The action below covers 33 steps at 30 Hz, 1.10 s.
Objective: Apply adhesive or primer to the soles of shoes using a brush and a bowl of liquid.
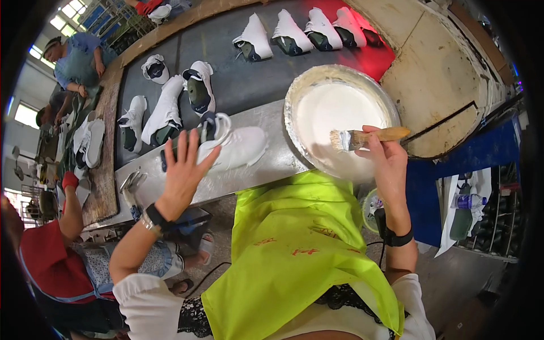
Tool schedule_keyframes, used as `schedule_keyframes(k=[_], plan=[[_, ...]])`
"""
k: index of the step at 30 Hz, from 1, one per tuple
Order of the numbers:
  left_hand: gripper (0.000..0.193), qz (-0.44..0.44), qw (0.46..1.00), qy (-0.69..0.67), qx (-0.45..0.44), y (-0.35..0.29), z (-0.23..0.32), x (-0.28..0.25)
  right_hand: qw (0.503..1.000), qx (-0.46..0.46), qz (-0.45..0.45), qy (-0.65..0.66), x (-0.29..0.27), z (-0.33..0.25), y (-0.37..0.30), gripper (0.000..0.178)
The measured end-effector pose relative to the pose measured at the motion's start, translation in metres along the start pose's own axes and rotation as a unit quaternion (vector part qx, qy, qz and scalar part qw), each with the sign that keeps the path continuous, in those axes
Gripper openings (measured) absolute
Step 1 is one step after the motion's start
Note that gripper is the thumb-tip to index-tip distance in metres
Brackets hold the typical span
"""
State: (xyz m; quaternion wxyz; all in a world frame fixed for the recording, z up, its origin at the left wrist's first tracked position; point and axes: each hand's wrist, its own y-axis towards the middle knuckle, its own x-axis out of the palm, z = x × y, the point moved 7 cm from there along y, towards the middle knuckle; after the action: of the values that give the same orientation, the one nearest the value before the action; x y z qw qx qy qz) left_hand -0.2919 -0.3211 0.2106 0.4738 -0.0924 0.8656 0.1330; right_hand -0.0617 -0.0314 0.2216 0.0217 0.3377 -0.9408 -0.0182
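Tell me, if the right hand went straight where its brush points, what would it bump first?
Probably the left side of the bowl, with the brush leading; height is unclear, so the right hand might pass over it toward the nearest white shoe.

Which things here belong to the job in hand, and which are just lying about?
In the job, it seems:
brush, held in the right hand
bowl of white liquid
white shoe by the spread left hand
probably the other shoes on the dark surface

Just lying about, apparently:
purple-labelled bottle

Nearest white shoe (245, 146) partly hidden behind left hand (184, 174).
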Motion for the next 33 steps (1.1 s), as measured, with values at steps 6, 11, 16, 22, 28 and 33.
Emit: schedule_keyframes(k=[6, 11, 16, 22, 28, 33], plan=[[0.082, -0.125, 0.690, -0.632, -0.328, -0.076, -0.019, 0.047, 0.992, -0.022, 0.010, -0.123, -0.008, 0.048, 0.056, 0.026], [0.062, -0.014, 0.262, -0.877, -0.403, -0.061, 0.051, 0.050, 0.900, -0.040, -0.003, -0.433, 0.017, 0.090, 0.113, 0.030], [0.057, -0.030, 0.159, -0.918, -0.362, -0.054, 0.134, 0.088, 0.851, 0.021, -0.111, -0.512, 0.035, 0.104, 0.108, 0.029], [0.061, -0.063, 0.148, -0.924, -0.348, -0.034, 0.143, 0.077, 0.982, -0.019, -0.038, -0.182, 0.005, 0.077, 0.109, 0.027], [0.065, -0.046, 0.182, -0.927, -0.324, -0.028, 0.136, 0.062, 0.992, -0.060, -0.067, -0.087, 0.074, 0.054, 0.094, 0.023], [0.072, -0.069, 0.219, -0.913, -0.337, -0.033, 0.135, 0.063, 0.981, -0.112, -0.135, -0.079, 0.172, 0.038, 0.092, 0.023]])
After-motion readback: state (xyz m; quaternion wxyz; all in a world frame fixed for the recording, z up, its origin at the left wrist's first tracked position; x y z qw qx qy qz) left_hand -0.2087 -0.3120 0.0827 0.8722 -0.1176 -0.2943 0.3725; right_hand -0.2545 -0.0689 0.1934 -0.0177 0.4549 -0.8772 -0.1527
